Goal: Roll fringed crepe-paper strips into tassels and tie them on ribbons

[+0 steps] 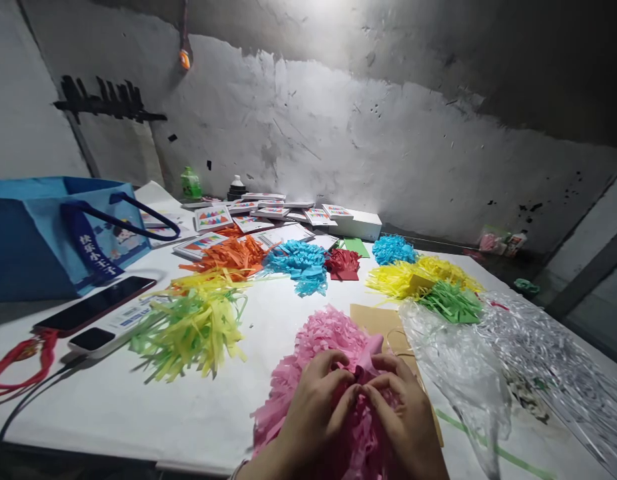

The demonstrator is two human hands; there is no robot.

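Note:
Pink tissue-paper fringe (328, 333) lies in a fluffy heap at the table's front edge. Over it, my left hand (321, 393) and my right hand (401, 403) meet with their fingertips close together. Both pinch the pink paper, where a small darker pink fold shows between them. Part of the fringe is covered by my fingers and wrists. Beneath and to the right of the heap is a brown paper bag (376, 319), with a clear plastic bag (453, 353) beside it.
Yellow-green fringe (198, 327), orange fringe (228, 257), blue fringe (298, 263) and yellow fringe (403, 277) lie around the white table (113, 393). Boxes (273, 212) are piled at the back. At left are a blue gift bag (33, 233) and a phone (96, 305); silver tinsel (548, 360) spreads at right.

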